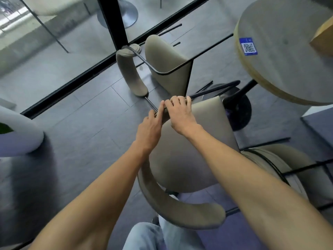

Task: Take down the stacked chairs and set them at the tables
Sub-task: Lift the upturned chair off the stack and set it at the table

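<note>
- The left hand (150,129) was bare, with knuckles and tendons standing out across its back.
- The right hand (181,115) was bare too, its wrist bone a small rise at the outer edge.
- The left forearm (100,186) was uncovered along all its visible length, lean and smooth, from the wrist to the bottom edge of the view.
- The right forearm (252,177) was likewise uncovered from the wrist to the lower right corner.
- The jeans (144,237) were pale, washed-out blue denim, softly creased; only a small part showed, low at the centre.
</note>
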Demonstrator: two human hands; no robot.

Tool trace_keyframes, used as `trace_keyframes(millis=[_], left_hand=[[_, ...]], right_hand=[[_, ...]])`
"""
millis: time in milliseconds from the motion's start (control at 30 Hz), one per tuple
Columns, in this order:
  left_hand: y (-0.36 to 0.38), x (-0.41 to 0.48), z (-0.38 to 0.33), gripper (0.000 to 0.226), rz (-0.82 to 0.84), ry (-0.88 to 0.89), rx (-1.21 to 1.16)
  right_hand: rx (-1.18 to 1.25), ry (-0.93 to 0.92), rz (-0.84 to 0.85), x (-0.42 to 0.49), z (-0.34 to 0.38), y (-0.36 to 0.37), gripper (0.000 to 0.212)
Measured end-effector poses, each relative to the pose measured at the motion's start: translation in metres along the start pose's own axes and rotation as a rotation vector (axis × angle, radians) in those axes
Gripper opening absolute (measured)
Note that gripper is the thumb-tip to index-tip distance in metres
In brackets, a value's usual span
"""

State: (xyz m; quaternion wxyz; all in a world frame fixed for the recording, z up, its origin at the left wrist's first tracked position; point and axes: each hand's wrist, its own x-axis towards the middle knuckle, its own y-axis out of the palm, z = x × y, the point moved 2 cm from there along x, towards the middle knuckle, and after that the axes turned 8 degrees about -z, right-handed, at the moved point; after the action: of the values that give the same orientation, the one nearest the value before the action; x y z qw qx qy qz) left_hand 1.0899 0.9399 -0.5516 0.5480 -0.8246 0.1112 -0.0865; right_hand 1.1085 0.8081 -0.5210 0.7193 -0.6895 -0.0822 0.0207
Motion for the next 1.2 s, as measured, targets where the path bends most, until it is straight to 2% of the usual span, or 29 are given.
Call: trace_keyframes(millis=[67, 200, 400, 533, 733, 867, 1000, 1200], left_hand=[[0.003, 0.018, 0.002, 0.081, -0.021, 0.049, 0.13], [0.003, 0.043, 0.01, 0.072, 0.036, 0.183, 0.269], [0.001, 0.078, 0.031, 0.08, 0.109, 0.293, 0.275], [0.002, 0.095, 0.049, 0.092, 0.167, 0.331, 0.264], [0.012, 0.125, 0.063, 0.093, 0.239, 0.36, 0.268], [0.016, 0.126, 0.067, 0.094, 0.212, 0.404, 0.236], [0.015, 0.128, 0.068, 0.098, 0.203, 0.438, 0.265], [0.001, 0.142, 0.064, 0.095, 0.242, 0.63, 0.369]], right_hand=[[-0.001, 0.012, 0.019, 0.019, -0.005, 0.005, 0.049], [-0.017, 0.056, 0.071, 0.048, -0.007, 0.012, 0.047], [-0.026, 0.141, 0.096, 0.087, -0.011, 0.026, 0.051], [0.019, 0.232, 0.198, 0.117, -0.006, 0.031, 0.044], [0.012, 0.266, 0.292, 0.148, -0.003, 0.041, 0.049], [0.049, 0.326, 0.272, 0.149, 0.0, 0.045, 0.056], [0.114, 0.306, 0.233, 0.138, 0.002, 0.038, 0.065], [0.203, 0.441, 0.192, 0.112, 0.008, 0.014, 0.071]])
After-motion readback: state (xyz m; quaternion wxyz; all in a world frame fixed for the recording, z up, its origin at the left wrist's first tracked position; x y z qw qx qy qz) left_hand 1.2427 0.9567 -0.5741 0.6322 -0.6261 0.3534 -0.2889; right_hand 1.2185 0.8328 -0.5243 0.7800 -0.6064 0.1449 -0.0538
